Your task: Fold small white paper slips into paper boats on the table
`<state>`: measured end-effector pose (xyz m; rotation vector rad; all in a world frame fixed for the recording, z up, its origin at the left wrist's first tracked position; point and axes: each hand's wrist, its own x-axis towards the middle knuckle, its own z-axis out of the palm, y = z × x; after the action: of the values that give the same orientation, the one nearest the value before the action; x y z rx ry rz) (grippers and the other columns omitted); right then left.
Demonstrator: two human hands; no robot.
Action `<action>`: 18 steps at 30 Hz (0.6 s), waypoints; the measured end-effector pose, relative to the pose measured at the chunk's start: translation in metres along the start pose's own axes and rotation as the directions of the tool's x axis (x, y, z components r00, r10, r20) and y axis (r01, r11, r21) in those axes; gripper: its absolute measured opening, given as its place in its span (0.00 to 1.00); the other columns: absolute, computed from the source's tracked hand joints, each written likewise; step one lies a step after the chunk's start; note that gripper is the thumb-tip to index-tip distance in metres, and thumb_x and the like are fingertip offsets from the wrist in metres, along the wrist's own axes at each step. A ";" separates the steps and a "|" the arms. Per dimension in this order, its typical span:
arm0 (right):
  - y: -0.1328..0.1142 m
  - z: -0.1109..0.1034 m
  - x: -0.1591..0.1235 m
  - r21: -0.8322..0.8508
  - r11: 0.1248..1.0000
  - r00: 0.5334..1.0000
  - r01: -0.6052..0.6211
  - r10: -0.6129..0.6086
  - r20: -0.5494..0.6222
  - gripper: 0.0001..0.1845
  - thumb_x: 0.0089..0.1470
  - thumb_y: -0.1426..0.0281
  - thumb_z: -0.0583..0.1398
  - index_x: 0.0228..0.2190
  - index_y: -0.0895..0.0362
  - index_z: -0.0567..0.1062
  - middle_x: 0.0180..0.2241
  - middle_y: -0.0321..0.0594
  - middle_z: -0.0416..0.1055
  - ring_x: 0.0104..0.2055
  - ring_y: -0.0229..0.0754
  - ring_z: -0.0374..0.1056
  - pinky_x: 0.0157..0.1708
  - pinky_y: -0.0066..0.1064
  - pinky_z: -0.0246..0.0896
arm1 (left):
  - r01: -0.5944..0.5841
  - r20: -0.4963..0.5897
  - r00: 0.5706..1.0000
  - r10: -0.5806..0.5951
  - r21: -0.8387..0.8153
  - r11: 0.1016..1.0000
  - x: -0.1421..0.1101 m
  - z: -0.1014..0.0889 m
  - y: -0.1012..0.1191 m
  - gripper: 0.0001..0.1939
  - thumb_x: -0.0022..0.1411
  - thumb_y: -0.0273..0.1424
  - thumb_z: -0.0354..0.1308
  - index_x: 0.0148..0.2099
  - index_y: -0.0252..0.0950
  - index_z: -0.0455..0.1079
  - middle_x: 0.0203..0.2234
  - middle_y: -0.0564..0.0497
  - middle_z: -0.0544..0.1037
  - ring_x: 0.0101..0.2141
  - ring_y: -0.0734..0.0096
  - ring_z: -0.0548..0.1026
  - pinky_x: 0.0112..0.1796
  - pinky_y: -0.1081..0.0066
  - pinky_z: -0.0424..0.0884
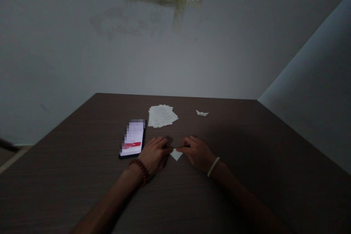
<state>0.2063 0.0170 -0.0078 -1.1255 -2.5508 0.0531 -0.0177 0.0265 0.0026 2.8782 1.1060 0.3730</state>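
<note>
Between my two hands a small folded piece of paper [176, 155] lies low over the table, its lower point toward me and faint print lines on it. My left hand [155, 154], with a dark red bead bracelet at the wrist, has its fingers curled and its thumb on the paper's left upper edge. From the other side my right hand [197, 153], wearing a pale bead bracelet, pinches the right upper edge with thumb and bent fingers. The paper's upper part is partly hidden by the fingers.
A phone [133, 138] with a lit screen lies left of my left hand. Beyond the hands rests a fanned stack of printed paper [162, 116]. A small paper boat [202, 113] stands farther right. The brown table [236, 182] reaches back to a grey wall [175, 62].
</note>
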 end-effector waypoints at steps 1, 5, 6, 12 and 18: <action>0.000 0.000 -0.001 -0.002 1.000 1.000 -0.005 0.005 -0.003 0.14 0.58 0.75 0.55 0.43 0.48 0.76 0.37 0.40 0.66 0.39 0.42 0.58 0.37 0.33 0.52 | 0.003 -0.005 1.000 -0.003 -0.004 1.000 0.000 -0.001 0.001 0.15 0.58 0.23 0.51 0.43 0.41 0.75 0.34 0.46 0.69 0.37 0.60 0.65 0.37 0.63 0.62; 0.002 -0.003 -0.005 0.006 1.000 1.000 -0.021 0.021 -0.012 0.14 0.57 0.75 0.56 0.43 0.49 0.76 0.37 0.41 0.66 0.39 0.43 0.58 0.37 0.33 0.53 | 0.007 -0.021 1.000 -0.008 -0.040 0.999 -0.001 -0.005 0.003 0.13 0.55 0.24 0.53 0.40 0.39 0.75 0.34 0.45 0.69 0.38 0.59 0.65 0.37 0.62 0.63; 0.003 -0.003 -0.007 0.010 1.000 1.000 -0.024 0.025 -0.011 0.14 0.57 0.75 0.56 0.43 0.49 0.76 0.37 0.41 0.66 0.39 0.43 0.58 0.37 0.33 0.53 | 0.012 -0.020 1.000 -0.012 -0.045 0.999 -0.001 -0.007 0.004 0.12 0.55 0.24 0.53 0.39 0.38 0.75 0.34 0.45 0.69 0.39 0.59 0.65 0.38 0.62 0.63; 0.008 -0.008 -0.016 0.052 0.997 0.998 -0.057 0.058 -0.021 0.14 0.53 0.76 0.58 0.41 0.51 0.76 0.36 0.41 0.65 0.39 0.43 0.59 0.38 0.34 0.54 | 0.031 0.001 1.000 -0.031 -0.018 0.999 -0.001 -0.013 0.005 0.09 0.57 0.27 0.53 0.33 0.37 0.75 0.32 0.45 0.69 0.39 0.58 0.65 0.38 0.60 0.64; 0.004 -0.012 -0.017 0.070 0.994 0.994 -0.086 0.090 -0.057 0.11 0.53 0.72 0.59 0.39 0.53 0.77 0.35 0.41 0.66 0.38 0.43 0.59 0.38 0.35 0.55 | 0.057 -0.044 0.997 -0.058 -0.039 0.998 -0.001 -0.006 0.003 0.11 0.60 0.30 0.52 0.29 0.36 0.75 0.30 0.46 0.69 0.37 0.60 0.65 0.37 0.62 0.64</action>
<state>0.2238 0.0058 -0.0029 -1.1955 -2.4271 0.1246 -0.0180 0.0228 0.0085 2.8120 1.1728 0.4528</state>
